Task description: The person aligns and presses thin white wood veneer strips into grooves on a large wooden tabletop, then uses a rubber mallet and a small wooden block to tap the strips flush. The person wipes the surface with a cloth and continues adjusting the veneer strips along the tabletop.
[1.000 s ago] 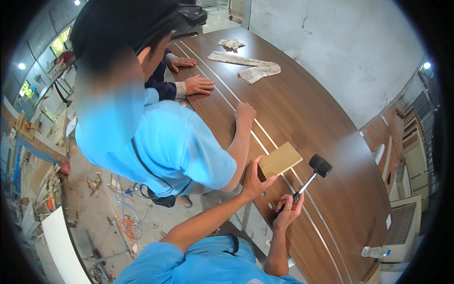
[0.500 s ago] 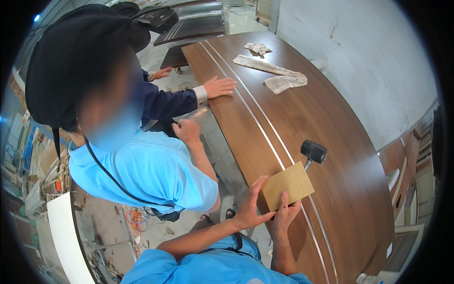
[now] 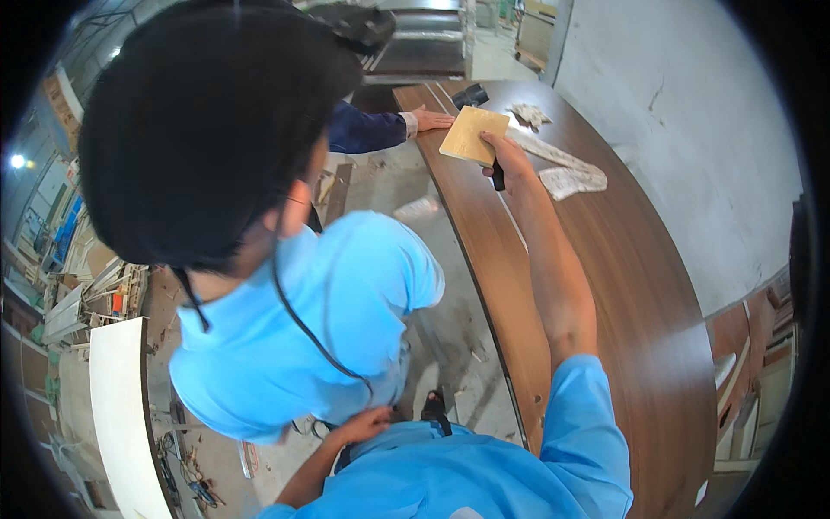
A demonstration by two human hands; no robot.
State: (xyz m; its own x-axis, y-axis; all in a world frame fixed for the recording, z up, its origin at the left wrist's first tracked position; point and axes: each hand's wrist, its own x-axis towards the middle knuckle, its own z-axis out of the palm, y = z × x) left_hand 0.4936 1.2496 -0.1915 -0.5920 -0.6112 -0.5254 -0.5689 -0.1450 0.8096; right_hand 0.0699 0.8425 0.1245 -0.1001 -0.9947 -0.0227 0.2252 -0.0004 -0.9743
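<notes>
My right hand (image 3: 510, 160) reaches far out over the brown wood-grain panel (image 3: 622, 268). It is closed on a tan, flat square board (image 3: 474, 134), thumb on top, together with a black-headed mallet (image 3: 471, 95). The mallet's head shows beyond the board and its black grip sticks out below my fingers; the board hides the shaft between. Low beside my waist is my left hand (image 3: 367, 424), loosely open, seemingly with nothing in it.
A co-worker in a black cap (image 3: 216, 130) and light-blue shirt stands close at my left. Another person's hand (image 3: 430, 118) lies on the panel's far left edge. Dirty white cloths (image 3: 571, 180) rest on the panel. A white board (image 3: 125, 406) stands left; a pale wall (image 3: 674, 130) rises right.
My right hand has swung forward to the panel's far end with the board and mallet. My left hand has let go of the board and dropped to my waist. The co-worker has turned and shifted right.
</notes>
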